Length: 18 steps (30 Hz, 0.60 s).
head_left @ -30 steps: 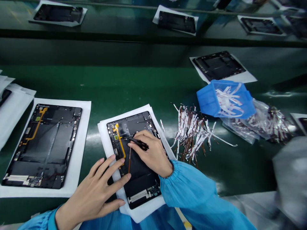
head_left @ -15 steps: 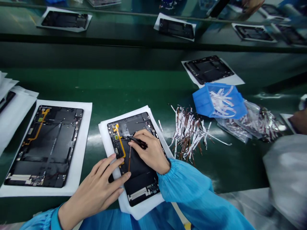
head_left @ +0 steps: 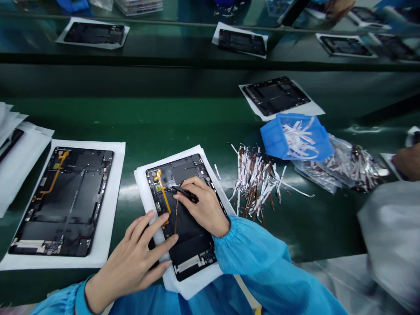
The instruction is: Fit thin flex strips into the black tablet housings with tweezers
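An open tablet housing (head_left: 193, 245) with a black interior lies on a white foam sheet (head_left: 154, 205). My right hand (head_left: 201, 205) rests on it, pinching black tweezers (head_left: 185, 194) whose tip is near a thin brown strip (head_left: 176, 216). An orange flex cable (head_left: 163, 194) runs down the housing's left side, just left of the tweezers. My left hand (head_left: 134, 260) lies flat across the housing's lower left edge, fingers spread, holding nothing. Part of the housing is hidden beneath both hands.
On the green bench, a second tablet housing (head_left: 62, 201) lies to the left on white paper. To the right are a tangled pile of peeled strips (head_left: 256, 179), a blue bin (head_left: 295, 138) and a plastic bag (head_left: 348, 164). A co-worker's hand (head_left: 405, 162) and grey sleeve (head_left: 390, 223) intrude at right.
The whole view has drifted slightly, shifting the bench contents left. My hands and the tweezers stay in almost the same place on the housing. The co-worker's hand has come into view at right.
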### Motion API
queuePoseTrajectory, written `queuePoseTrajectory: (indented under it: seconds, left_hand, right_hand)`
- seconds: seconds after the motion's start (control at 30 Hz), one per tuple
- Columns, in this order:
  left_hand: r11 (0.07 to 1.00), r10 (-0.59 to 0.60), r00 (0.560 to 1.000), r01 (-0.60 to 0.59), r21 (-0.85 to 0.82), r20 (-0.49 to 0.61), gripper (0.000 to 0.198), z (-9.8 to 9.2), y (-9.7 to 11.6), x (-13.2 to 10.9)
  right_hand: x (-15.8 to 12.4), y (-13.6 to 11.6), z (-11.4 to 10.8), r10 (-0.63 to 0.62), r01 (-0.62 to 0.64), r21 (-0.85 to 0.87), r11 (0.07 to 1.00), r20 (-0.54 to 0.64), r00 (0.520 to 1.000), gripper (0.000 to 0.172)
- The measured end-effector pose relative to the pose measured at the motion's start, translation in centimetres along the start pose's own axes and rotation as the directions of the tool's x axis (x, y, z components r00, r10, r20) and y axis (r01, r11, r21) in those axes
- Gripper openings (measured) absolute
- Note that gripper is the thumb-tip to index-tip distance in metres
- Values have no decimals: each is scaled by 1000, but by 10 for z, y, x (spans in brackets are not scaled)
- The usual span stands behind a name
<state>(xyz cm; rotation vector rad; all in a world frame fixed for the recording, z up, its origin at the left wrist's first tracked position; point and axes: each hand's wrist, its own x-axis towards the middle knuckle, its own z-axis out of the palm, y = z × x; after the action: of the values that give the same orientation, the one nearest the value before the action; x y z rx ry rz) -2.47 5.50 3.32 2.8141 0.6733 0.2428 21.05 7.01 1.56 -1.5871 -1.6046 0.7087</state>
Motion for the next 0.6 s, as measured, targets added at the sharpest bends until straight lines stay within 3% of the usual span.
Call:
queuePoseTrajectory:
  seconds: [0.13,0.27,0.4,0.6]
  left_hand:
    - [999,-35,999,36,38,-26,48,5,5,2]
    - [989,-112,994,111,99,9,59,10,5,8]
    - [977,-193,981,192,90,-1,57,12,-1,17]
    - [965,-261,965,261,33,-6,51,12,-7,37]
  right_hand:
    - [1,2,1,17,-17,10,1000,-17,1000,13]
    - [3,5,1,78,-61,141,988,-117,990,6]
    - [5,8,-1,202,-150,299,942,-153,967,15]
    - [6,7,-6,244,-186,324,928,-146,959,19]
